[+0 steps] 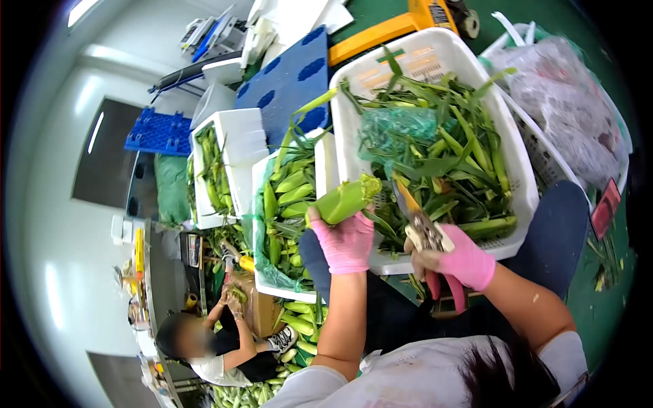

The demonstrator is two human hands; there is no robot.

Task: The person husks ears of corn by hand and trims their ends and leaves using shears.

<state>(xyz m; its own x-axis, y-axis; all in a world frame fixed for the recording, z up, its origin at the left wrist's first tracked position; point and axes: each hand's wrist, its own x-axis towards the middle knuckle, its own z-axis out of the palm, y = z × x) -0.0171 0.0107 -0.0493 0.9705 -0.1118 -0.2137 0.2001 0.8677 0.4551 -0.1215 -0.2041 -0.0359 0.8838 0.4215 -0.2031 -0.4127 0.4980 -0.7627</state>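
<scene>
My left hand [345, 239], in a pink glove with bare fingertips, is closed around a green ear of corn [339, 202] still in its husk. The cut-looking end of the ear points up and to the right. In my right hand [469, 262], gloved the same way, are pruning shears [428, 234] with red handles. Their blades point up and left, a little to the right of the ear and apart from it. Beneath both hands stands a large white plastic crate [348, 129] holding loose husks, leaves and a green mesh bag [398, 129].
On the left, a white foam box [326, 163] lined with green mesh holds husked-over corn; another foam box [245, 139] stands beyond. A basket with clear plastic bags [564, 102] is at right. A seated co-worker [228, 347] handles corn at lower left, near corn piled on the floor.
</scene>
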